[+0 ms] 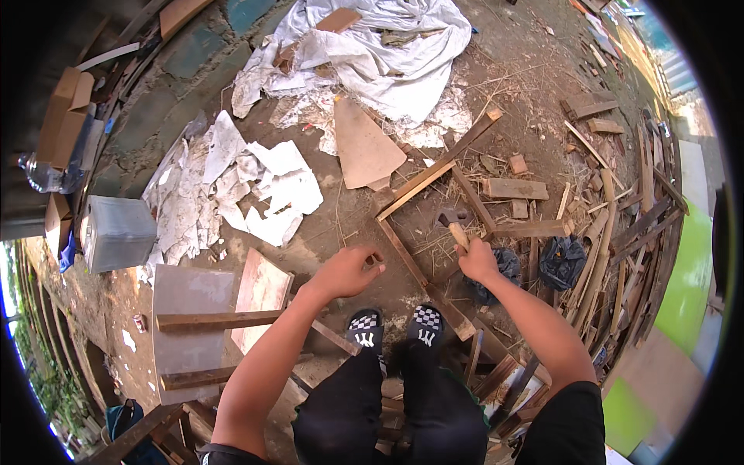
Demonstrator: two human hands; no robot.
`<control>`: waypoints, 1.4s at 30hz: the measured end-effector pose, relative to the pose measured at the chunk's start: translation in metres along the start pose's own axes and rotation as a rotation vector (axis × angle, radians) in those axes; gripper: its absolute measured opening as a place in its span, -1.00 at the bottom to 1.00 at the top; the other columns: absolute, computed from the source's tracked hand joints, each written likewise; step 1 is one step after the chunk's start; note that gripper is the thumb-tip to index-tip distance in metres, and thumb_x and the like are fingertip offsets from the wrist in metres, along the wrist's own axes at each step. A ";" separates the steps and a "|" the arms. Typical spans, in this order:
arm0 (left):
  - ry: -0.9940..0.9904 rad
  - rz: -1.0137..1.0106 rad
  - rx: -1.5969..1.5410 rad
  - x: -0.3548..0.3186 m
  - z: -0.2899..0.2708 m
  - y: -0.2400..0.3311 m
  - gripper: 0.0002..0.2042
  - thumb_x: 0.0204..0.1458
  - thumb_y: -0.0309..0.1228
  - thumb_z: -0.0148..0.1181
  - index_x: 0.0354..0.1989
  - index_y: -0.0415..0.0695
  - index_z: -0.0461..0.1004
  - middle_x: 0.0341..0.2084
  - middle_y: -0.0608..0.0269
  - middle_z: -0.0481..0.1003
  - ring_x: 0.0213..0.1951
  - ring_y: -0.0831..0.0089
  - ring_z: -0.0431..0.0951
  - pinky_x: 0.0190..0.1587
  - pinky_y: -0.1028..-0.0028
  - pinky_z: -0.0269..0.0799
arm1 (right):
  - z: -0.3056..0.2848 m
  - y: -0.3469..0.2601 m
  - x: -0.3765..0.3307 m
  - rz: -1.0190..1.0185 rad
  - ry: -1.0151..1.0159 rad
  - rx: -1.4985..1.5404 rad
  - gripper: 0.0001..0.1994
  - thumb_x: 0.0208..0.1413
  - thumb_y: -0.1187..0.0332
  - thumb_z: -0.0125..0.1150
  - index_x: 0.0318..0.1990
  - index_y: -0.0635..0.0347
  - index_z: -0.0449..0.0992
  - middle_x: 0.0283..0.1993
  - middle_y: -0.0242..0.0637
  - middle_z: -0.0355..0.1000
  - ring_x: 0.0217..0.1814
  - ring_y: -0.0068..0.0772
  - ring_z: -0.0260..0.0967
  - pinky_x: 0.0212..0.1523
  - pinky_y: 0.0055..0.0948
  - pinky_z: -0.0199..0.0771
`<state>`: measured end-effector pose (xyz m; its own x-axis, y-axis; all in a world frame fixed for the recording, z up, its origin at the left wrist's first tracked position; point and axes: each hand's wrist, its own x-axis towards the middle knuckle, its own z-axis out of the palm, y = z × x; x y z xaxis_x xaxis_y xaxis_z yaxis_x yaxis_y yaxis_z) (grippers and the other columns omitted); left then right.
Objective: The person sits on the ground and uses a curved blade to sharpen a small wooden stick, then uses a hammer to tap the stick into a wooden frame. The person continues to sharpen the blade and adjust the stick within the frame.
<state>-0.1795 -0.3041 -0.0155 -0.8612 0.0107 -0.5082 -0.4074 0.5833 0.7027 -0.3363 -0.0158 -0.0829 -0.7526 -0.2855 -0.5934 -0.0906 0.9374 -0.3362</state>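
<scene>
My right hand (478, 262) is wrapped round the wooden handle of a hammer (459, 234), whose dark head points away from me over a nailed-together wooden frame (404, 254). The frame lies on the ground just ahead of my feet, made of several narrow boards. To its left my left hand (350, 271) hangs in the air, fingers curled toward the thumb; whether something small is between them I cannot make out. A thin, tapered brown board (363, 147) lies beyond the frame, its narrow end close to the frame's corner.
Scrap wood (515, 188) and black plastic bags (563, 262) lie on the right. A crumpled white sheet (403, 66) spreads ahead, with torn white pieces (271, 186) nearer. At left stand a square tin (118, 232) and a panel with wooden bars (194, 291). My sandals (425, 325) are close to the frame.
</scene>
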 end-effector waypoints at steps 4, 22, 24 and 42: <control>0.002 -0.115 -0.150 0.018 0.007 -0.012 -0.58 0.22 -0.20 0.31 0.17 -0.15 0.51 -0.10 -0.11 0.63 -0.04 -0.05 0.66 0.00 0.13 0.57 | 0.030 0.029 0.045 0.055 -0.065 0.035 -0.62 0.31 0.18 0.24 0.09 0.32 0.55 -0.09 0.22 0.60 0.05 0.34 0.53 0.05 0.15 0.54; 0.384 -0.349 -0.230 0.054 -0.033 0.073 -0.33 0.07 -0.25 0.52 0.39 0.12 0.41 0.08 -0.05 0.59 0.08 0.11 0.63 0.10 0.23 0.55 | -0.156 0.050 -0.061 0.254 0.400 0.511 -0.43 0.18 0.44 0.48 0.33 0.16 0.42 0.15 -0.07 0.50 0.10 -0.01 0.56 0.09 -0.14 0.58; 0.399 -0.575 -0.339 0.063 -0.025 0.087 -0.49 0.11 -0.27 0.48 0.27 0.10 0.54 -0.07 -0.08 0.66 0.03 0.08 0.68 0.11 0.20 0.54 | -0.148 0.066 -0.056 0.183 0.420 0.511 -0.50 0.19 0.43 0.48 0.26 0.22 0.47 0.07 -0.03 0.56 0.06 -0.08 0.61 0.04 -0.17 0.60; 0.637 -0.152 -0.091 0.095 -0.132 0.200 -0.62 0.19 -0.33 0.43 0.17 -0.08 0.60 -0.23 -0.07 0.69 -0.20 0.25 0.73 -0.11 0.31 0.58 | -0.249 0.014 -0.087 0.185 0.619 0.736 -0.60 0.19 0.37 0.49 0.13 0.35 0.58 -0.10 0.02 0.64 0.00 -0.15 0.68 -0.05 -0.20 0.78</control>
<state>-0.3828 -0.2940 0.1426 -0.7922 -0.5652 -0.2302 -0.5384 0.4696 0.6998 -0.4349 0.0720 0.1462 -0.9423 0.2049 -0.2648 0.3345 0.5383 -0.7736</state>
